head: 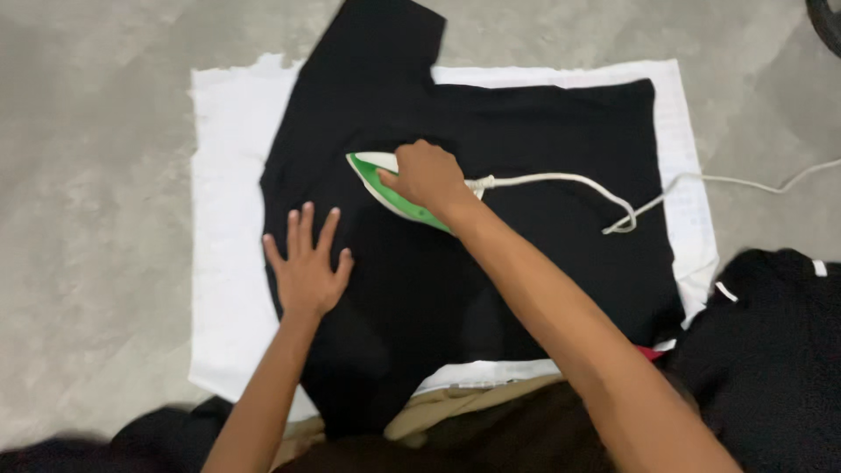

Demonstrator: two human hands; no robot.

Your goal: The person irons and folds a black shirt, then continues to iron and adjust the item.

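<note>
Five spread fingers of my left hand (307, 267) press flat on the shirt (526, 140); at two o'clock, my right hand (427, 175) clamps the iron (378, 180), hiding its handle.

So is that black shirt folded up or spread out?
Spread out. The shirt lies flat over the white cloth, a sleeve extended at the top, with the left hand pressed flat on it.

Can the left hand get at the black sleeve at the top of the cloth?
Probably yes: the left hand lies flat and empty on the black garment, with bare fabric up to the sleeve.
</note>
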